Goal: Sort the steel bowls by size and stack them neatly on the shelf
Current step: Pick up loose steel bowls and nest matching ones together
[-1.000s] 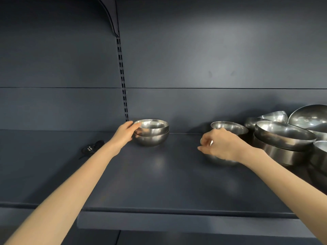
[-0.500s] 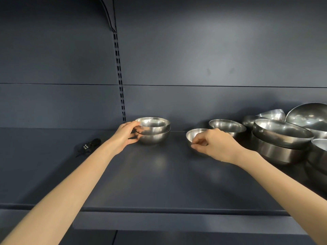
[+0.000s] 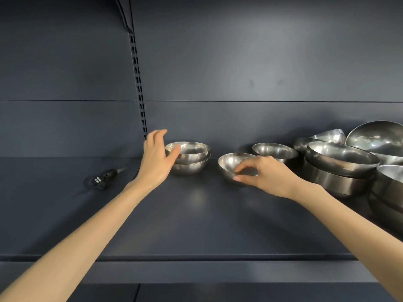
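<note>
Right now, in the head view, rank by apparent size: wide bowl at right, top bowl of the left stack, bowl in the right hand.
1. Wide bowl, clearly largest.
2. Top bowl of the left stack.
3. Tilted bowl pinched by the right hand; looks slightly smaller, but tilt and hand make that unsure.

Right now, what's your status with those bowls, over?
Left hand open, thumb at two-bowl stack. Right hand pinches small bowl, tilted. Black tool left of stack, not in the way.
</note>
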The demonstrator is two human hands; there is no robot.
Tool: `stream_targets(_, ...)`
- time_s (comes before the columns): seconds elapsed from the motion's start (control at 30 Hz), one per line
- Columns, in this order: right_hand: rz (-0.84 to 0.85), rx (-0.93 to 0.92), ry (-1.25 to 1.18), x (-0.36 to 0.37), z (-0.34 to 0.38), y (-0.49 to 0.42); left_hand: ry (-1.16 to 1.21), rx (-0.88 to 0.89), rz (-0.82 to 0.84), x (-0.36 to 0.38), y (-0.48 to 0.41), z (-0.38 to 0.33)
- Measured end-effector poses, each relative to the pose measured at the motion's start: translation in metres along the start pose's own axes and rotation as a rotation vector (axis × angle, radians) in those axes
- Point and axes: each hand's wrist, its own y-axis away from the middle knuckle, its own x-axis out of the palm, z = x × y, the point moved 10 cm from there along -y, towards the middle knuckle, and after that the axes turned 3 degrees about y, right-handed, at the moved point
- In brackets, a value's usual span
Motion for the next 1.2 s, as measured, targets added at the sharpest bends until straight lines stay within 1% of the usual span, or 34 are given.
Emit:
stream_targets(0.03,-0.001,0.01,-0.02,-0.001,-0.003,0.001,-0.013,0.164,-0.01,0.001,0.007,-0.023)
stream_targets(0.07,0.002,0.026,-0.049,-0.001,-0.006,0.002,-0.006,0.268,0.023,0.007,0.015,-0.041)
stream_targets(0.1,0.005,0.047,-0.083,-0.001,-0.01,0.003,0.014,0.304,0.074,0.016,0.022,-0.053)
stream_targets(0.13,0.009,0.072,-0.117,-0.002,-0.014,0.005,0.048,0.289,0.136,0.026,0.028,-0.06)
stream_targets(0.27,0.002,0.151,-0.211,-0.003,-0.029,0.012,0.124,0.045,0.433,0.075,0.043,-0.056)
stream_targets(0.33,0.006,0.207,-0.236,-0.002,-0.039,0.015,0.168,-0.026,0.542,0.094,0.049,-0.049)
stream_targets(0.4,0.01,0.266,-0.296,-0.001,-0.052,0.017,0.205,-0.067,0.609,0.107,0.051,-0.044)
stream_targets(0.5,0.025,0.284,-0.425,0.008,-0.069,0.017,0.267,-0.096,0.63,0.118,0.045,-0.039)
stream_targets(0.6,0.048,0.285,-0.573,0.013,-0.064,0.02,0.301,-0.112,0.635,0.126,0.04,-0.038)
stream_targets(0.7,0.049,0.274,-0.639,0.017,-0.062,0.021,0.323,-0.123,0.623,0.131,0.037,-0.036)
stream_targets(0.87,0.001,0.242,-0.719,0.013,-0.06,0.021,0.379,-0.113,0.555,0.127,0.032,-0.04)
stream_targets(1.0,-0.078,0.22,-0.746,-0.001,-0.057,0.019,0.371,-0.043,0.493,0.114,0.024,-0.053)
stream_targets(1.1,-0.102,0.178,-0.738,-0.013,-0.051,0.014,0.384,-0.009,0.447,0.098,0.017,-0.064)
stream_targets(1.2,-0.16,0.159,-0.734,-0.027,-0.042,0.007,0.358,0.031,0.375,0.076,0.007,-0.075)
